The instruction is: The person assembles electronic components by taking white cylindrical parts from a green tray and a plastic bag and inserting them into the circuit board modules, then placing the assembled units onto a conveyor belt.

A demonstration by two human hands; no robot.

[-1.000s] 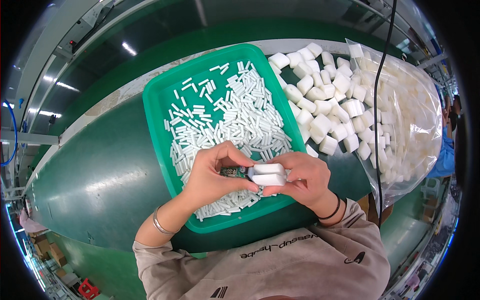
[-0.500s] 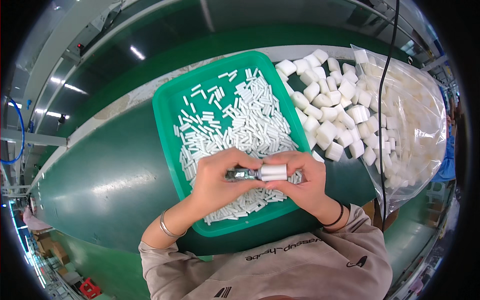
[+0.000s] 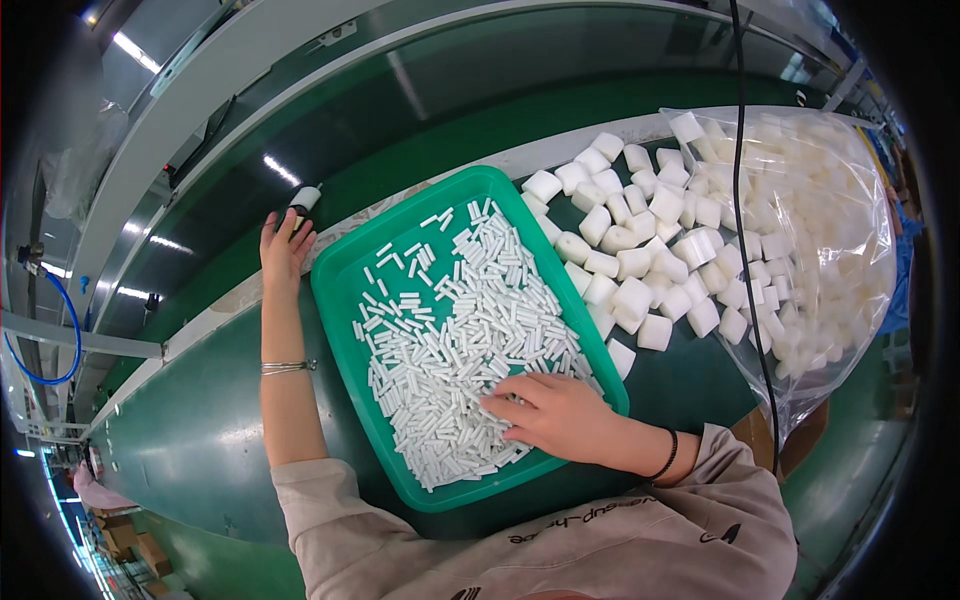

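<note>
My left hand (image 3: 286, 250) is stretched out past the far left corner of the green tray (image 3: 335, 330). Its fingers are spread. Just at the fingertips is a small cylindrical piece (image 3: 305, 198), white at one end and dark at the other; whether the fingers still touch it is hard to make out. My right hand (image 3: 550, 412) rests over the near right part of the tray, its fingers bent and apart among the short white sticks (image 3: 450, 340). No stick can be seen clearly gripped, and some fingertips are partly hidden in the pile.
White foam blocks (image 3: 650, 250) lie loose right of the tray, spilling from a clear plastic bag (image 3: 830, 230). A black cable (image 3: 740, 180) hangs across the bag's side. Beyond a pale rail (image 3: 560, 150) runs a green belt (image 3: 440, 145). A blue hose (image 3: 75, 340) curves at far left.
My hands have parted from the white-ended piece held over the tray. The left hand has reached far left, with the piece now at its fingertips; the right has lowered into the sticks.
</note>
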